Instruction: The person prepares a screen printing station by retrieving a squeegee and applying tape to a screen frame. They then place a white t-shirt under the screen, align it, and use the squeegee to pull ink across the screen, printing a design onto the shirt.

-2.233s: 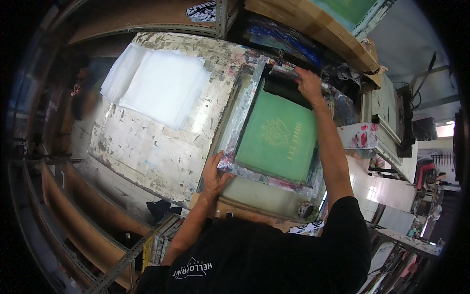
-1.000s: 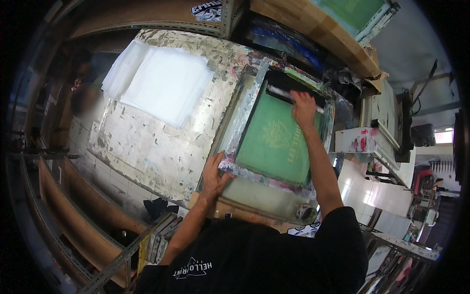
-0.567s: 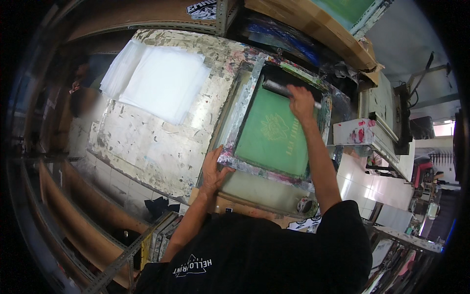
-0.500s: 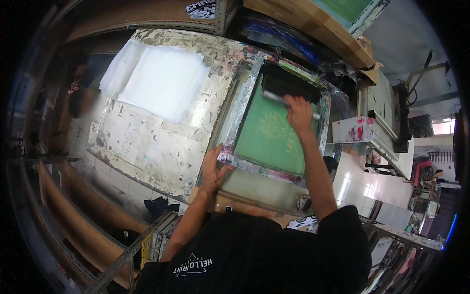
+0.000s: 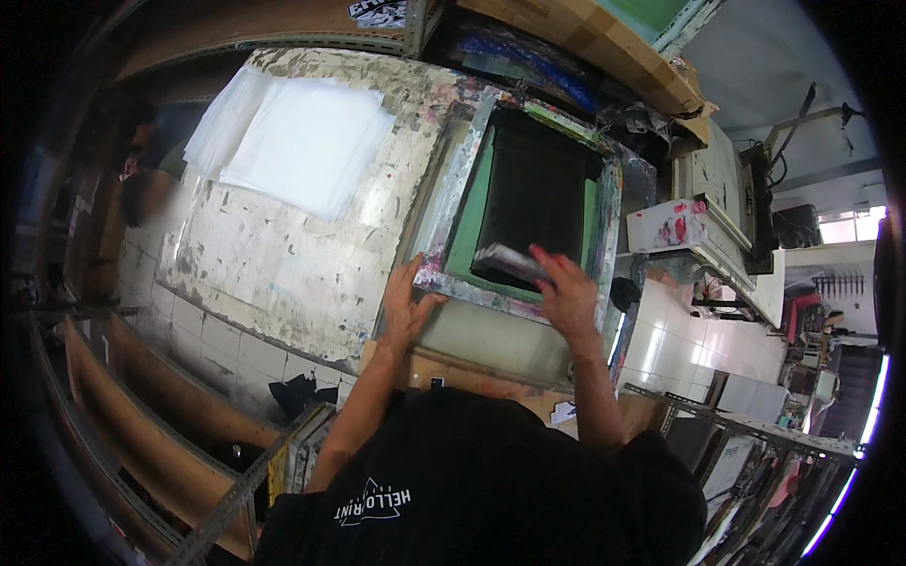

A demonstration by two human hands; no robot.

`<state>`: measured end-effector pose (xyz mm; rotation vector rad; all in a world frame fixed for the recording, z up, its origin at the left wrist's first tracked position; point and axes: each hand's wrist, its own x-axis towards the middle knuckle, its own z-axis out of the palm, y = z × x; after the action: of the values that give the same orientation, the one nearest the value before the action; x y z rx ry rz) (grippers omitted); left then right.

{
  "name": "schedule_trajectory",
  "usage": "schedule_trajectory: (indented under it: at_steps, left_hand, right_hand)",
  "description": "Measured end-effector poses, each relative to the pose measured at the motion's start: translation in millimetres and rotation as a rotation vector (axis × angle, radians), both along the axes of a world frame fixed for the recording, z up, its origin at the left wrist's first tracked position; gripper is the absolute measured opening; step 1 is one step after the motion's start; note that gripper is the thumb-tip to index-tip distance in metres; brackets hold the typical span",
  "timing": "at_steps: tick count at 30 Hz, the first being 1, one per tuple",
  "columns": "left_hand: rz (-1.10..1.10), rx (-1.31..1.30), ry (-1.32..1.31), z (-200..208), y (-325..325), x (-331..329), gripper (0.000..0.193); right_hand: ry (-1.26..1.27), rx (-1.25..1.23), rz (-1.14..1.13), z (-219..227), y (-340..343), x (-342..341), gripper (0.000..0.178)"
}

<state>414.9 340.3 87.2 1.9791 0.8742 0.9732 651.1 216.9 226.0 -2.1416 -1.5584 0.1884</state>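
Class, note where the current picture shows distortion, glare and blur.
In the head view, wooden shelf boards at lower left bow with the fisheye; glare whitens the floor tiles at right; the bright opening looks washed out; blur smudges the area left of the table.

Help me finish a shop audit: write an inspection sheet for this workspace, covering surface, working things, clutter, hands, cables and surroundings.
Surface: worktable worn, with flaking and stains.
Working things: paint-stained screen frame; black ink covers most of its green mesh; squeegee near the frame's near end.
Clutter: white sheets stacked with uneven edges on the table's left; cardboard box beyond the frame.
Hands: left hand at the frame's near-left corner; right hand grips the squeegee.
Cables: thin dark loop at far right, possibly a cable; too small to tell.
Surroundings: wooden shelves at lower left; tiled floor at right.
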Motion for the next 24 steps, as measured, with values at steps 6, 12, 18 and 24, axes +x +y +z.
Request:
schedule_trajectory:
  at_steps: [6, 12, 18, 24]
  left_hand:
    - [-0.006, -0.043, -0.02, -12.3, -0.1, -1.4, 0.084]
    - [0.025, -0.036, -0.057, -19.1, -0.5, -2.8, 0.082]
    - [0.02, -0.008, -0.013, -23.7, 4.3, -3.9, 0.076]
    - [0.046, -0.049, 0.085, -21.8, 1.4, -6.4, 0.073]
  right_hand:
    - [0.059, 0.016, 0.215, -25.4, 5.2, 21.3, 0.07]
    - [-0.19, -0.212, 0.154, -17.0, 15.5, 3.5, 0.09]
    - [-0.167, -0.135, 0.048, -57.7, 21.5, 7.5, 0.082]
    - [-0.102, -0.106, 0.022, -89.5, 49.0, 42.9, 0.08]
